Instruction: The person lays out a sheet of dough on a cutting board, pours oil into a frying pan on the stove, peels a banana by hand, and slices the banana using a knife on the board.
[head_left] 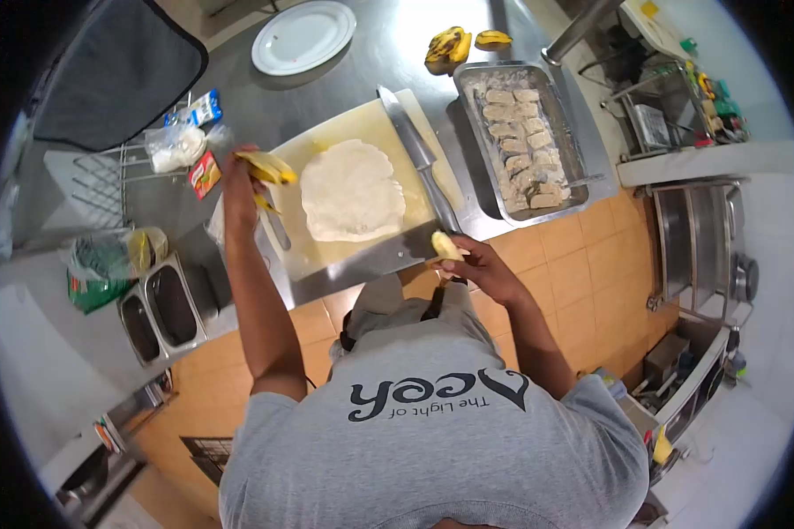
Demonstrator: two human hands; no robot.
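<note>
Landmark: cutting board (362,122), pale yellow, laid on a metal surface (379,66).

Item 1. Peeled banana (444,244), pale length, just off the board's near right corner. Handling, by judgement: light, soft, slightly slippery, easily bruised or snapped; best taken round the middle with loose finger pads. Whether whole or cut cannot be told; fingers cover part.

Item 2. Banana peel (272,167), yellow strips, at the board's left edge. Judged light, limp and tough; hold at the gathered end.

Item 3. Right hand (480,266), beside the board's near right corner, thumb and fingers pinching the peeled banana, which points out toward the board.

Item 4. Left hand (241,187), at the board's left edge, fingers curled about the peel, strips hanging toward the board's middle. Exact finger placing is unclear.

Item 5. Dough sheet (353,194), flat, uneven edge, mid-board, between the two hands and touching neither. Judged soft, easily torn; support from beneath.

Item 6. Large knife (404,128), along the board's right side.

Item 7. Metal tray (507,67) of coated pieces (520,132), right of the board.

Item 8. Bananas (450,46), beyond the board's far right corner.

Item 9. White plate (302,37), beyond the board's far edge.
</note>
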